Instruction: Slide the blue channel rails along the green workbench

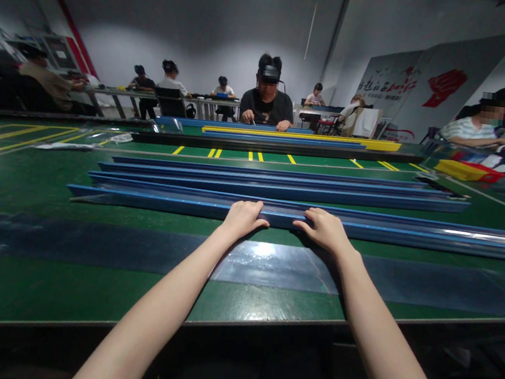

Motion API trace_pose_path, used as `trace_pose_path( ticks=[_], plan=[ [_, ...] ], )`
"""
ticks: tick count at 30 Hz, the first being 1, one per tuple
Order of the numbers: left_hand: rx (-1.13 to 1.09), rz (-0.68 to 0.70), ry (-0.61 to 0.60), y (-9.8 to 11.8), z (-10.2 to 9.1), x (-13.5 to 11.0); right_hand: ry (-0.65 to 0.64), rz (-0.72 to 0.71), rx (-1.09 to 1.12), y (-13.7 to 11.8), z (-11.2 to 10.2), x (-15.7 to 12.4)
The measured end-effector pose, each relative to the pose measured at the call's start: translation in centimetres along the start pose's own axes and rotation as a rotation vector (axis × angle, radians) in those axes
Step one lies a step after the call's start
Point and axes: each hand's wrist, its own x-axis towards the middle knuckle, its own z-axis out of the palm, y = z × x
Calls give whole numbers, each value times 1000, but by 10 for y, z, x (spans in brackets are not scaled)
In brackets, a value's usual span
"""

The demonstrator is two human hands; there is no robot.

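Note:
A long blue channel profile [159, 204] lies crosswise on the green table in front of me. My left hand [244, 218] grips it left of the middle, with the thumb along the near wall and the fingers over the top. In the same way my right hand [324, 228] holds the profile a short way to the right. The undersides of the fingers are hidden. Between my forearms and under them, a wide strip of clear plastic film [266, 270] lies flat along the near part of the table.
More blue profiles [325, 194] lie just beyond, parallel to the held one. A black profile [257, 147] and a yellow profile [304, 138] are farther back. A co-worker [268, 97] sits opposite. Yellow and red trays [459, 170] stand at right. The table's edge [264, 326] runs beneath my forearms.

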Motion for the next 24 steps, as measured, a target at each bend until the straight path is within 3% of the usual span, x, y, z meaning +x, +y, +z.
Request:
trace_pose_path(
  ticks=[14,24],
  plan=[
    [31,-5,-9,0,3,0,141,-88,-56,-11,8,4],
    [65,58,9,0,-1,-1,146,-72,-63,-11,8,7]
  ],
)
